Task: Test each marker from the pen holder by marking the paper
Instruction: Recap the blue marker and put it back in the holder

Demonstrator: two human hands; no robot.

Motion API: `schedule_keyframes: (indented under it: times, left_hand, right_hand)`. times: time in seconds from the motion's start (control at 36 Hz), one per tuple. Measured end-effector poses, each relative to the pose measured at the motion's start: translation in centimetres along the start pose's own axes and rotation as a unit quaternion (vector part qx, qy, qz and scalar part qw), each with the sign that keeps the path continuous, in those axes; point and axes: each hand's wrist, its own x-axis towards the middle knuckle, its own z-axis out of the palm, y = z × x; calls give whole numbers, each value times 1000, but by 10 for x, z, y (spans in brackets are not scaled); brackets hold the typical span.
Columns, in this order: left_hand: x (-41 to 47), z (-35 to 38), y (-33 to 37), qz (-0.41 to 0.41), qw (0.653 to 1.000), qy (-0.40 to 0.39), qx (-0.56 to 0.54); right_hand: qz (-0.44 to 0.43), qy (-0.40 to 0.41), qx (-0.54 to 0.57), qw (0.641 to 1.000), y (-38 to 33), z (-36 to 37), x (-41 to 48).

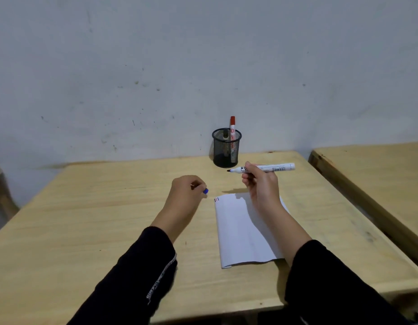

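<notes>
Right hand [262, 184] grips one uncapped marker [264, 168]; left hand [187, 191] pinches its blue cap [205, 190]; two markers stand in the holder [226, 148]; one paper [241, 231].

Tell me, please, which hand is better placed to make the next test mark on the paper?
The right hand: it holds the uncapped marker just above the paper. The left hand holds only the blue cap.

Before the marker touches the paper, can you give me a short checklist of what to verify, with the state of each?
1. Cap off marker: ok, tip bare.
2. Right hand grips the barrel: ok.
3. Blue cap in left hand: ok.
4. Paper flat on table: ok, near edge curls.
5. Free space beside the red marks: ok.
6. Ink flows: cannot tell.
</notes>
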Motion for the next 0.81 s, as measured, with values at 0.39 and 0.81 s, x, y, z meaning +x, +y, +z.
schedule_keyframes:
  times: [0.39,0.81]
  left_hand:
    - [-6,15,21,-84,928,5,-362]
    - [-9,17,37,-57,925,-74,-370]
  right_hand:
    - [-11,-23,-2,1000,-3,2,-7]
    - [-10,-78,-12,997,-6,1,-14]
